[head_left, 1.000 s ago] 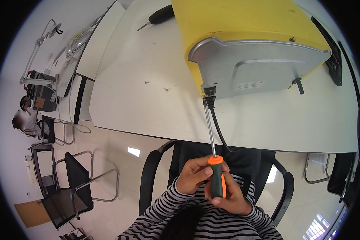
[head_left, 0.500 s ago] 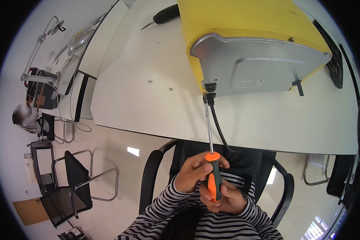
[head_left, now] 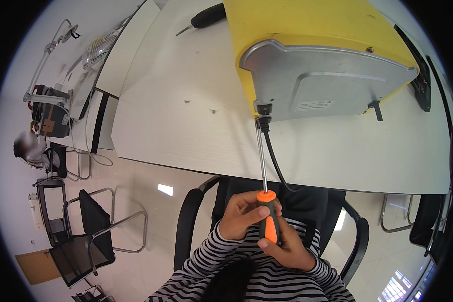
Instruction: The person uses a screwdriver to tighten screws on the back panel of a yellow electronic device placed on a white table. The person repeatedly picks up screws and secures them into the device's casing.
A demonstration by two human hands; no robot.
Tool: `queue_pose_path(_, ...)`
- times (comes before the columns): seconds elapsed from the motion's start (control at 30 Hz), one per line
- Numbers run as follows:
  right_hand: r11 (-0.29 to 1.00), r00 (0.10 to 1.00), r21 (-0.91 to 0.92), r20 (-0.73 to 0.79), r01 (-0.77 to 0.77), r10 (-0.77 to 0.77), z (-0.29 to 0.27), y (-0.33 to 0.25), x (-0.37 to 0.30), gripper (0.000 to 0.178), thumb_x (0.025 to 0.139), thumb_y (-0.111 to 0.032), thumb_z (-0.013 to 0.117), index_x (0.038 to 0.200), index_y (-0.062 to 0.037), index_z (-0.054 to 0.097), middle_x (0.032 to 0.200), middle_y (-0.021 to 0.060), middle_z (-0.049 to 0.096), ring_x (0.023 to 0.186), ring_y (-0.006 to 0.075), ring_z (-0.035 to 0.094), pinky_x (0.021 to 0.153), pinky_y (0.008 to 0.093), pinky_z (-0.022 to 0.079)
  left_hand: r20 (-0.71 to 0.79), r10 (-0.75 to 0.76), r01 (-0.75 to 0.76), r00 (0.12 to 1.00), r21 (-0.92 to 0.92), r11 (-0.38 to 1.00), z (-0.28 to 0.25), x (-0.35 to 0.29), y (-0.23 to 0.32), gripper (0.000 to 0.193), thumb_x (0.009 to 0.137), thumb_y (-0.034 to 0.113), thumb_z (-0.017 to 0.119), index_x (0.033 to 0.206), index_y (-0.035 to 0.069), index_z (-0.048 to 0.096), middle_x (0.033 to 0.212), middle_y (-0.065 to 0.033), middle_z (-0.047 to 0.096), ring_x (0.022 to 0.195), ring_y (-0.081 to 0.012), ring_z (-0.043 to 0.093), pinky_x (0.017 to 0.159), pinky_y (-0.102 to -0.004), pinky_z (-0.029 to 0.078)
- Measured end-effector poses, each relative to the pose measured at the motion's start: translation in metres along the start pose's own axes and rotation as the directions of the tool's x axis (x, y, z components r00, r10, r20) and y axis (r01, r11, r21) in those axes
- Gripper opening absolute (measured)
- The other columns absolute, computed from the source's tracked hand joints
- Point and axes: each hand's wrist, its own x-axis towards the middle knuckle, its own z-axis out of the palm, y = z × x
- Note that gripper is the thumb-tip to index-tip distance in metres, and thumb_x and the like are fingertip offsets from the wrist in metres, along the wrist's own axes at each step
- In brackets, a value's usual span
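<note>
A long screwdriver (head_left: 270, 226) with an orange and dark green handle is in both my hands. My left hand (head_left: 238, 217) closes round the front of the handle, thumb on top. At the rear of the handle, my right hand (head_left: 288, 245) grips it with the thumb along its underside. The steel shaft points away from me, its tip at the lower left corner of a yellow machine (head_left: 307, 22) with a grey metal panel (head_left: 282, 75). Next to the tip, a black power plug (head_left: 265, 122) sits in the panel's socket, its cord hanging over the table edge.
On the white table (head_left: 176, 136), a black power screwdriver (head_left: 206, 17) lies at the far left of the machine. A dark flat device (head_left: 415, 70) stands to its right. Two small screws lie on the tabletop. Chairs (head_left: 93, 216) and a seated person (head_left: 35, 151) are at the left.
The screwdriver's handle has turned, and my right hand has shifted its grip on the rear of it. The tip stays at the same corner of the machine.
</note>
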Motion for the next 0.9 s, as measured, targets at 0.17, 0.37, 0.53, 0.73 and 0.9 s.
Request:
queue_pose_path(0.17,0.822,0.975,0.563,0.218,-0.085,-0.049,0.001,0.012,0.005,0.042,0.085,-0.032,0.045,0.110,-0.0002,0.034,0.057,0.0036,0.042,0.046,0.0071,0.037,0.044,0.0188,0.031,0.049,0.008,-0.009,0.999,0.027,1.000,-0.007,-0.002,-0.003,0.029,0.077,0.019,0.059,0.094,-0.003,0.053,0.080,-0.0095,0.056,0.071,-0.0116,0.053,0.066,-0.0234,0.043)
queue_pose_path(0.37,0.506,0.906,0.830,0.376,-0.235,-0.194,0.003,0.023,0.010,0.049,0.085,-0.048,0.033,0.104,-0.0031,0.036,0.052,0.0004,0.036,0.042,0.0074,0.031,0.040,0.0197,0.027,0.048,0.116,-0.120,0.992,0.080,0.990,0.002,0.005,-0.003,0.030,0.078,0.017,0.056,0.100,-0.003,0.050,0.084,-0.0103,0.056,0.069,-0.0105,0.052,0.064,-0.0226,0.044)
queue_pose_path(0.53,0.475,0.891,0.845,0.391,-0.247,-0.231,0.003,0.025,0.012,0.054,0.084,-0.052,0.030,0.103,-0.0024,0.037,0.049,-0.0013,0.035,0.039,0.0070,0.029,0.039,0.0195,0.026,0.121,-0.046,0.053,0.992,-0.063,0.997,-0.002,0.000,0.006,0.034,0.079,0.016,0.054,0.106,-0.003,0.047,0.089,-0.0119,0.056,0.077,-0.0133,0.054,0.069,-0.0246,0.045)
queue_pose_path(0.73,0.936,0.996,0.340,-0.015,0.089,-0.089,0.008,0.010,0.011,0.041,0.086,-0.035,0.040,0.108,-0.0005,0.033,0.061,0.0030,0.046,0.049,0.0070,0.038,0.045,0.0194,0.031,0.040,-0.042,0.041,0.998,0.023,0.999,-0.010,0.001,0.001,0.026,0.077,0.013,0.058,0.097,-0.003,0.051,0.087,-0.0095,0.056,0.081,-0.0145,0.054,0.076,-0.0268,0.044)
queue_pose_path(0.9,0.973,0.966,0.053,-0.145,0.225,-0.216,0.008,0.026,0.012,0.039,0.086,-0.028,0.042,0.111,-0.0003,0.031,0.068,0.0058,0.048,0.051,0.0063,0.039,0.046,0.0181,0.032,-0.099,0.005,-0.001,0.995,0.037,0.999,-0.002,0.003,-0.004,0.020,0.074,0.010,0.061,0.088,-0.001,0.052,0.085,-0.0088,0.056,0.082,-0.0147,0.054,0.075,-0.0279,0.043)
